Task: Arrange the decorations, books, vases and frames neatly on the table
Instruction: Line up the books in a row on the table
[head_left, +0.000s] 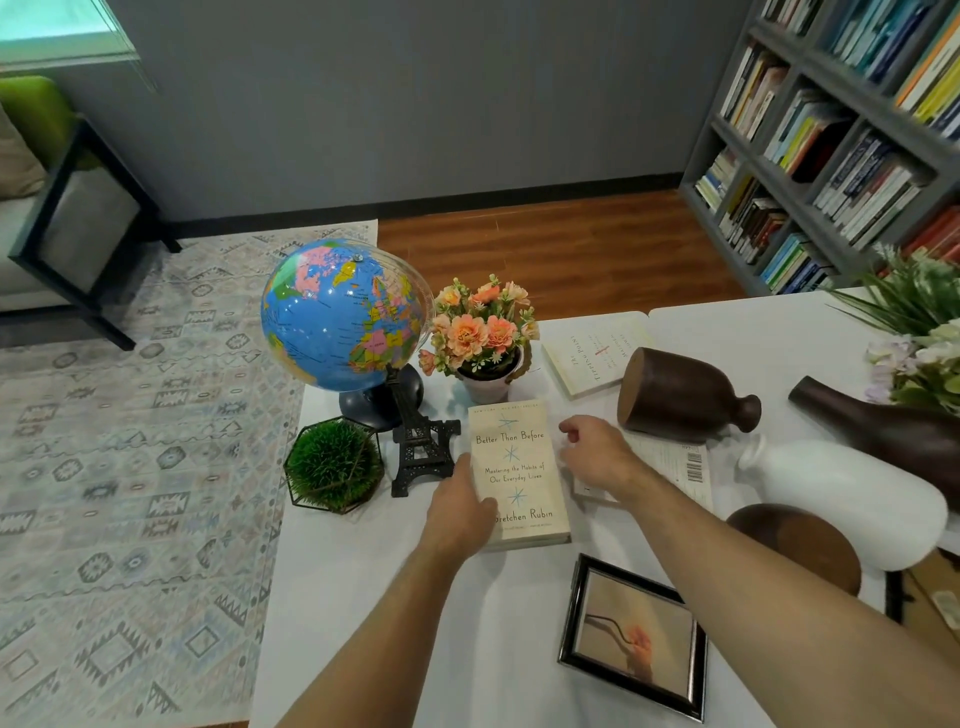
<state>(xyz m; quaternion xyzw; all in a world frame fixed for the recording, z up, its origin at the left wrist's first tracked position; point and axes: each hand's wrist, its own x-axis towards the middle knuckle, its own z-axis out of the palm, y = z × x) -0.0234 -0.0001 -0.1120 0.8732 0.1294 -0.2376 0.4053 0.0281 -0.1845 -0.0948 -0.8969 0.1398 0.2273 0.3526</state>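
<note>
White table, left edge next to a patterned rug. Globe stands at the far left corner, flower pot just right of it. White vase lies on its side near the right edge, long brown vase lying behind it, squat brown vase on its side mid-table, neck pointing right. Round brown piece sits under the right forearm, partly hidden. Photo frame lies flat near the near edge. Book lies flat, cover up, centre-left; second book flat behind it near the far edge; third one mostly under the right hand. Grass ball in a wire cage at the left edge, tower model between it and the book. Left hand grips the book's left edge, thumb on the cover. Right hand just beside its right edge, fingers loosely curled, holding nothing.
</note>
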